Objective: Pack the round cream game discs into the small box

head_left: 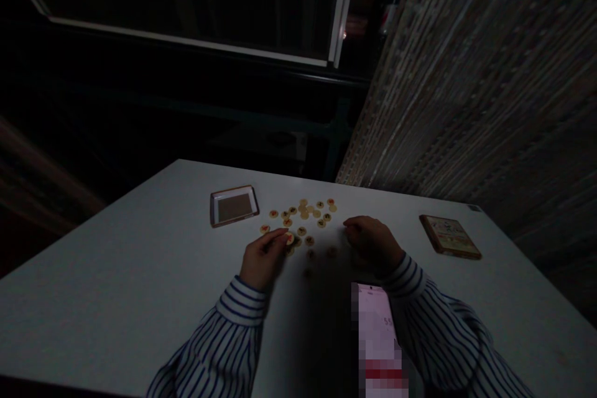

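Round, pale xiangqi pieces [309, 240] with red or dark characters lie scattered over the middle of the white table [140, 298]; some show blank faces. My left hand [261, 261] pinches one xiangqi piece [290, 238] with a red mark between thumb and fingertips, just above other pieces. To the right of the spread, my right hand [373, 242] is closed with its fingers curled in; whatever it holds, if anything, is hidden. Shadow darkens the few pieces between the hands.
An open shallow tin [234, 205] lies at the back left. A decorated tin-like case [450, 237] rests at the right. A lit phone [380, 336] lies by my right forearm. A string curtain [420, 106] hangs behind the table's right side, with a dark window beyond.
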### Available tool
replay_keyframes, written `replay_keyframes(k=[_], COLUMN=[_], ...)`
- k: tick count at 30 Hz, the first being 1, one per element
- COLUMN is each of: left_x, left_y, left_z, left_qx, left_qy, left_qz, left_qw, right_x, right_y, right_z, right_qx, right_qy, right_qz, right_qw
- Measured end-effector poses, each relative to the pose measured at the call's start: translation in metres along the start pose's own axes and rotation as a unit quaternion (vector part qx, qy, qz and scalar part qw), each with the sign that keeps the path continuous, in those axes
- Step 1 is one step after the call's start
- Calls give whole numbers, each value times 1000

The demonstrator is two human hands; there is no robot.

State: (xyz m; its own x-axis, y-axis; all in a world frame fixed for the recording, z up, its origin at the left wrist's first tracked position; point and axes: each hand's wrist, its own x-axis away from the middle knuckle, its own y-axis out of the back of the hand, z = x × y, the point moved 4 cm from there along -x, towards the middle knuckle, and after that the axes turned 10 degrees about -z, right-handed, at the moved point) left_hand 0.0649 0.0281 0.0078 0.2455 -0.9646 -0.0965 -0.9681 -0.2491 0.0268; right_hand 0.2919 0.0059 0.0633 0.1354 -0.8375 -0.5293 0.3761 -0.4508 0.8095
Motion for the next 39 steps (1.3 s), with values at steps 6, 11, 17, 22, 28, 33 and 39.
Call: replay_keyframes(k=[6,11,17,22,28,33,39], left_x=[9,18,30,33,33,33,37], left_y=[-7,-18,-36,-45,-55,-66,-77], left_z=[1,-4,-15,-13,-16,-20,-25], left_qx=[3,-15,12,-4,-21,-40,-30], left_qy=[7,5,34,41,10,-14,0], left_qz=[27,42,67,94,106,107,125], left_qw=[1000,999,997,995,994,993,992], right_x=[8,15,22,23,24,24,17], right_y=[10,13,18,23,28,32,46], right_z=[-11,-25,-35,-40,-44,-51,-59], right_qx=[-50,-72,-80,-79,-68,-69,-50], right_qy=[-20,-28,-21,-24,-55,-69,-74], right_qz=[-22,-49,-58,-48,-40,-17,-7], right_qw=[998,996,995,995,995,995,996])
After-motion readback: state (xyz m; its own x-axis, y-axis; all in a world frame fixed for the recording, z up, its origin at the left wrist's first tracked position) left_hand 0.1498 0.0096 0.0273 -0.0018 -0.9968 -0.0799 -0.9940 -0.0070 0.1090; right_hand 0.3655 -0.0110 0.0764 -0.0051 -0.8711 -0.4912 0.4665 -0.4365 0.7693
